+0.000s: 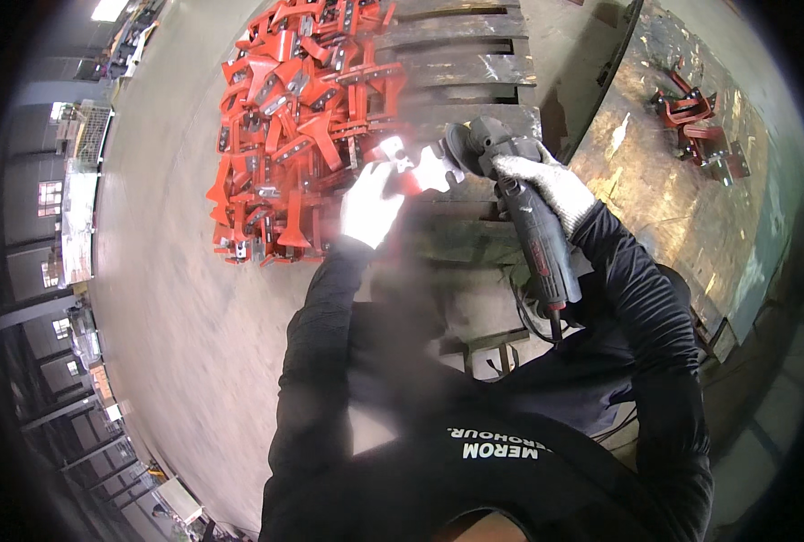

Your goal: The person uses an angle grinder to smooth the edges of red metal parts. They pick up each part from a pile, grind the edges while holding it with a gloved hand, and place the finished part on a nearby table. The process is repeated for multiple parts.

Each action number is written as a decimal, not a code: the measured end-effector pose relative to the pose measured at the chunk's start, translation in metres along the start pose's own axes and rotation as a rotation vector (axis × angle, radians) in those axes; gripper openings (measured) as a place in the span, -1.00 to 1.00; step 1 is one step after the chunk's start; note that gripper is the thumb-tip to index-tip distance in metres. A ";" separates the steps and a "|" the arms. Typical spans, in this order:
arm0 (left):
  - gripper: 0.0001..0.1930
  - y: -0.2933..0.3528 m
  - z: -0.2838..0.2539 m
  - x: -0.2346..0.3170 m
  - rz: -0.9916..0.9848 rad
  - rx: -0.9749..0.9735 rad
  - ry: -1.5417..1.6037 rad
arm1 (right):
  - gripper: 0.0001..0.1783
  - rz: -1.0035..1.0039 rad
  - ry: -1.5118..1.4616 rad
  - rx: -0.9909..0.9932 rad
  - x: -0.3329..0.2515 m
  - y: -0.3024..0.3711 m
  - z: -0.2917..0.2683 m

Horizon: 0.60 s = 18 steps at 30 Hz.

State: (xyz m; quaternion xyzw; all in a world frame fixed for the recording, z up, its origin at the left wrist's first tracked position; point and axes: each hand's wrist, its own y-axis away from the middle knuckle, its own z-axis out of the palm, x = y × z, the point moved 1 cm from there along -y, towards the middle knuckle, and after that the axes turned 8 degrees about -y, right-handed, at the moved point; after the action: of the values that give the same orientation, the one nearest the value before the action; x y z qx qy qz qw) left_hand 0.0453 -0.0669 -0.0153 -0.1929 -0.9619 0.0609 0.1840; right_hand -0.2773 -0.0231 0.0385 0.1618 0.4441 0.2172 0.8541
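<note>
In a white glove, my right hand [551, 185] is wrapped round the head end of a dark angle grinder [539, 239]. The grinder's disc [460, 147] faces left, right at the edge of a bracket [431, 170] with a bare metal end and some red on it; whether they touch I cannot tell. My left hand [372, 203], also in a white glove, is closed on that bracket's left side. Glare washes out part of the glove and the metal. Just left of this hand lies a big heap of red metal brackets [298, 126].
The heap covers the left part of a wooden slatted pallet [456, 68]. To the right stands a worn work table [641, 172] with a few red brackets [691, 117] on it. A power cord [533, 330] hangs from the grinder's lower end near my legs.
</note>
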 end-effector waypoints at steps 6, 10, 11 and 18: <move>-0.54 -0.002 -0.005 -0.004 -0.083 0.005 0.024 | -0.36 0.111 0.020 -0.016 -0.005 0.005 0.008; -0.58 -0.004 0.003 -0.015 -0.163 0.088 0.236 | -0.33 0.179 0.002 -0.024 0.000 0.007 0.004; -0.59 -0.005 0.005 -0.019 -0.167 0.118 0.271 | -0.32 0.178 0.004 -0.013 0.000 0.008 0.007; -0.42 -0.020 -0.023 0.012 -0.210 0.122 0.117 | 0.01 -0.074 0.292 0.146 0.010 0.003 0.009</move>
State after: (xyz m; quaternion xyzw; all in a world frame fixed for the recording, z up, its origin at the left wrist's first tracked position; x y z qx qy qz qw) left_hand 0.0366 -0.0799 0.0135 -0.0831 -0.9589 0.0883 0.2564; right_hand -0.2651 -0.0163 0.0378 0.1736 0.5838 0.1738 0.7738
